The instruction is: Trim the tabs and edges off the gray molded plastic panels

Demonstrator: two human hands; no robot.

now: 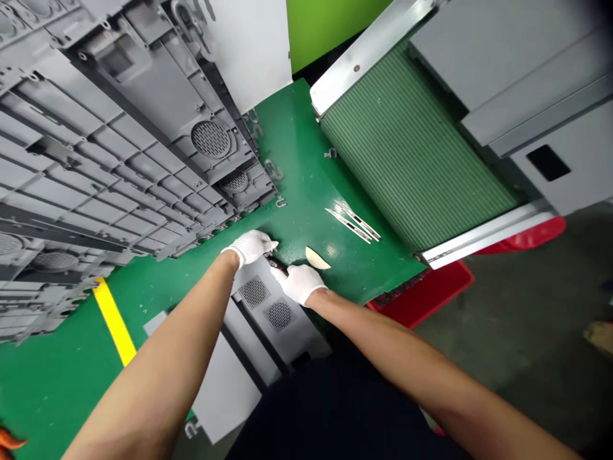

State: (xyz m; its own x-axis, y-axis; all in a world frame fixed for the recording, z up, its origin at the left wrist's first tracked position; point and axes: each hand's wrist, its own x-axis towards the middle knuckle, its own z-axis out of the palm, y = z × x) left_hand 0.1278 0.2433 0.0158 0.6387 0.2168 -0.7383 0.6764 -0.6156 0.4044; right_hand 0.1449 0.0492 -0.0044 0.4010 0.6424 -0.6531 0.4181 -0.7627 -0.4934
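A grey plastic panel (297, 329) with two square mesh grilles lies on the green tabletop in front of my body, face up and partly hidden by my arm. My left hand (251, 247), in a white glove, is closed at the panel's far corner. In its own white glove, my right hand (301, 283) is closed around a small dark-headed tool (274, 262) with a bit of red showing. The tool's head meets the panel's far edge; its handles are mostly covered by my fingers. Just beyond the right hand lies a cream half-moon piece (317, 259).
Two slim pale blade-like tools (353, 222) lie on the green table (301, 160). Large grey moulded panels (143, 128) stand stacked at the left. At the right is a ribbed green conveyor belt (412, 140), with a red bin (426, 300) below. Hook-shaped scraps (274, 170) lie about.
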